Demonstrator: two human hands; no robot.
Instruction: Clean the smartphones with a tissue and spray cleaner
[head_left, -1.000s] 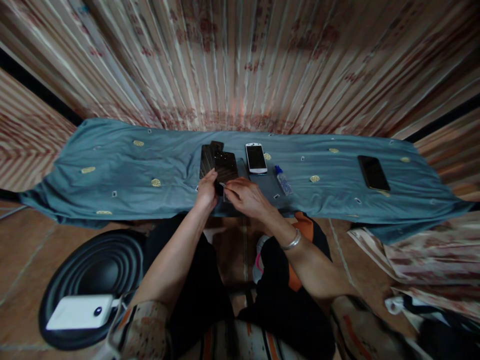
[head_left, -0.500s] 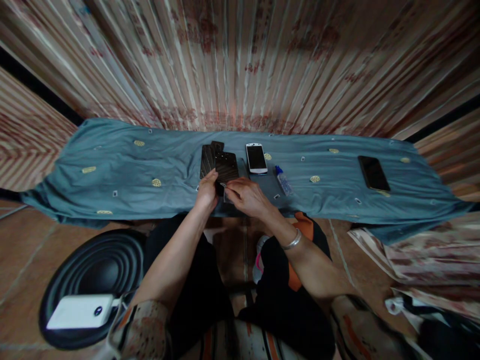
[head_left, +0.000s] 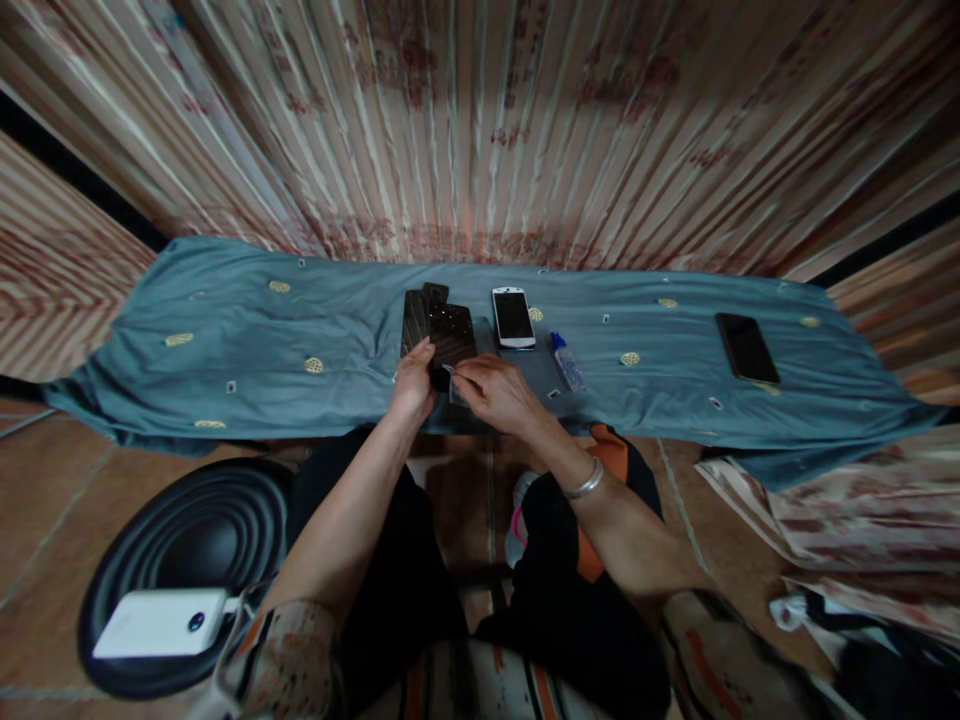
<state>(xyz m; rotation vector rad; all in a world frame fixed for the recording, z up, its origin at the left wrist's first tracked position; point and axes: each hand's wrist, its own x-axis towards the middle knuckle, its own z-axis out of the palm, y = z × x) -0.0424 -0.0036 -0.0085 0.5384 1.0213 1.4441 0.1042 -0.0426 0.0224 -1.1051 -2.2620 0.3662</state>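
Note:
My left hand [head_left: 414,380] grips the lower left edge of a dark phone-sized slab [head_left: 452,335], its thumb lying on top. Small bright dots glint on the slab's upper part. The fingers of my right hand [head_left: 491,390] are pinched together by the slab's lower right edge. A small pale, thin thing [head_left: 448,369] shows at those fingertips, too small to name. Behind the slab, on its left, lies another dark flat panel [head_left: 414,318]. A white phone [head_left: 514,318] with a black screen rests to the right, and near it lies a clear bottle [head_left: 570,367] with a blue cap.
A blue-green cloth [head_left: 360,340] covers the long narrow table. Far to the right lies a black phone [head_left: 748,347]. Pleated curtains [head_left: 480,130] hang behind. At lower left, a white power bank [head_left: 161,622] with a cable rests on a round black stool [head_left: 225,500].
Both hands stay almost where they were. The pale thing at my right fingertips shows slightly more clearly, and the phones and bottle have not moved.

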